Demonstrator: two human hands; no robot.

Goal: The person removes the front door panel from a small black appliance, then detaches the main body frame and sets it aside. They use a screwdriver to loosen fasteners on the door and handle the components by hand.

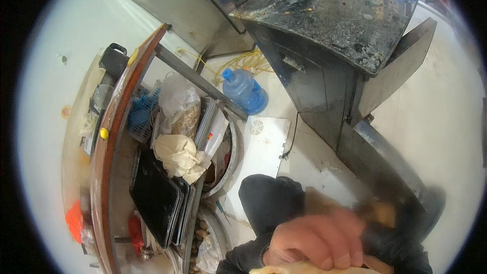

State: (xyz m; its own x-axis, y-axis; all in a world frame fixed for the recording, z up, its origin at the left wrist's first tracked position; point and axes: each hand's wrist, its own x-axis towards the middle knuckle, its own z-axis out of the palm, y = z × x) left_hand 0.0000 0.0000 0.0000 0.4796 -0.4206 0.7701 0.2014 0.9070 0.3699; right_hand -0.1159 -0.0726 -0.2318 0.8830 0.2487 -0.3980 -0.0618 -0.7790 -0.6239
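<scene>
At the lower edge, my left hand [317,241] comes out of a dark sleeve with its fingers curled down and pressed together. They grip a pale, yellowish, soft-looking thing [289,269], which the picture's edge cuts off, so its kind cannot be made out. Of my right hand [378,264] only a sliver of skin shows beside a dark sleeve on the right; its fingers are hidden. Just beyond the left hand are a dark-clothed shape [269,198] and blurred skin, too unclear to name.
A worn black metal cabinet [324,18] with an open door [401,68] stands far right. A blue water jug [244,91] and a white panel [261,147] rest on the floor. Left, under a wood-edged table [104,157], are black trays [154,198], a cream cloth [180,155] and a blue basket [139,122].
</scene>
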